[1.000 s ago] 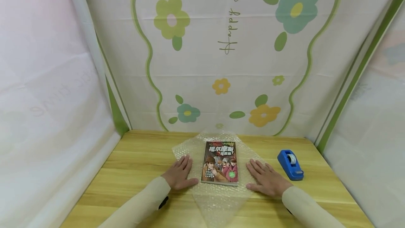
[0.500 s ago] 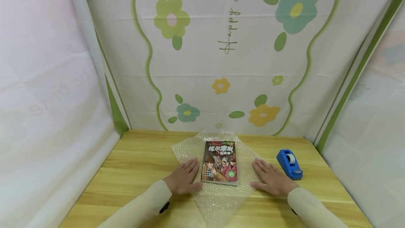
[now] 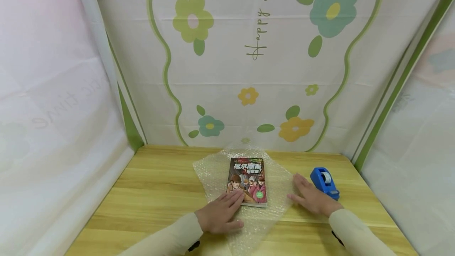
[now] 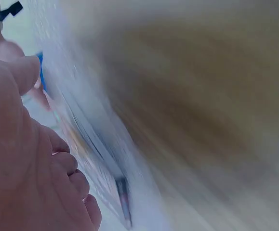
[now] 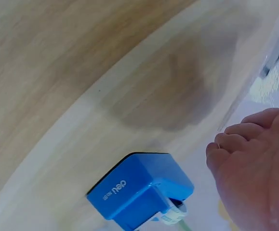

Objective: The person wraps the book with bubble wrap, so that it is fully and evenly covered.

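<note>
A paperback book point(image 3: 247, 181) with an illustrated cover lies face up on a sheet of bubble wrap point(image 3: 217, 169), which is set cornerwise on the table. My left hand point(image 3: 221, 212) reaches over the book's lower left corner, its fingers extended and overlapping the cover in the head view. In the left wrist view the book's edge point(image 4: 98, 149) shows just beyond the fingertips. My right hand point(image 3: 314, 198), fingers straight, is at the wrap's right corner, between it and the blue tape dispenser point(image 3: 325, 183). No object shows in either palm.
The tape dispenser holds a roll of clear tape point(image 3: 326, 177) and stands at the right of the wooden table point(image 3: 156, 192). A flower-printed cloth point(image 3: 220, 70) rises along the back edge, and pale cloth walls point(image 3: 64, 110) enclose both sides.
My left hand has moved right, from the wrap's left side onto the book's lower left corner. My right hand has slid right, off the wrap toward the tape dispenser. Book and wrap stay put.
</note>
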Motion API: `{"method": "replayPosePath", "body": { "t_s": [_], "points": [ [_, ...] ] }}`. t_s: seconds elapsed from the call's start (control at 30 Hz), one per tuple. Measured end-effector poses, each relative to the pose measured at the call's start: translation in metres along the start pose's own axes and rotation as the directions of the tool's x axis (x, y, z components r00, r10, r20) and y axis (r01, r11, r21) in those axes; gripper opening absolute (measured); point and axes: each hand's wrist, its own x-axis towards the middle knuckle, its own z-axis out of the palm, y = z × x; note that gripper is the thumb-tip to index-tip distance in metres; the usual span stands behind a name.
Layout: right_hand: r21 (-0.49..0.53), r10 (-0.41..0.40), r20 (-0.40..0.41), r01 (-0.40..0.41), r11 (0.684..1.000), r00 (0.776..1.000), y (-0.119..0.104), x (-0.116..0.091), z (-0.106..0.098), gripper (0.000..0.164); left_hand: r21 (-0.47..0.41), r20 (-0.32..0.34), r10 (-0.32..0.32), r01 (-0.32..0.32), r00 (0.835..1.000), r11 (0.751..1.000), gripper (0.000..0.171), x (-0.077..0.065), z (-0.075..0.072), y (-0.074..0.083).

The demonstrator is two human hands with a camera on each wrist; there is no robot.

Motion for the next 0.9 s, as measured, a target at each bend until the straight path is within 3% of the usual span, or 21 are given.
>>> {"method": "replayPosePath", "body": {
  "t_s": [0.2,0.33,0.47,0.63,0.73,0.9],
  "points": [
    [0.081,0.040,-0.073,-0.034,0.996,0.997,0.009,0.010,-0.004,0.093,0.043,-0.032,0.062,-0.061,0.998,0.997,0.081,0.008,0.011,0.008],
    [0.136,0.087,-0.094,-0.074,0.988,0.992,0.015,0.015,-0.009,0.091,0.048,-0.036,0.064,-0.062,0.997,0.997,0.082,0.011,0.013,0.012],
    [0.226,0.155,-0.094,-0.131,0.965,0.983,0.017,0.016,-0.014,0.091,0.039,-0.026,0.064,-0.063,0.998,0.997,0.081,0.014,0.017,0.013],
    [0.310,0.205,-0.117,-0.160,0.937,0.972,0.018,0.018,-0.017,0.078,0.049,-0.034,0.067,-0.065,0.997,0.997,0.081,0.017,0.021,0.014],
    [0.430,0.256,-0.103,-0.189,0.883,0.961,0.016,0.019,-0.017,0.071,0.057,-0.040,0.064,-0.062,0.997,0.996,0.081,0.018,0.023,0.015],
    [0.629,0.328,-0.035,-0.234,0.741,0.944,0.012,0.018,-0.018,0.081,0.077,-0.047,0.056,-0.052,0.997,0.996,0.082,0.017,0.022,0.017]
  ]
}}
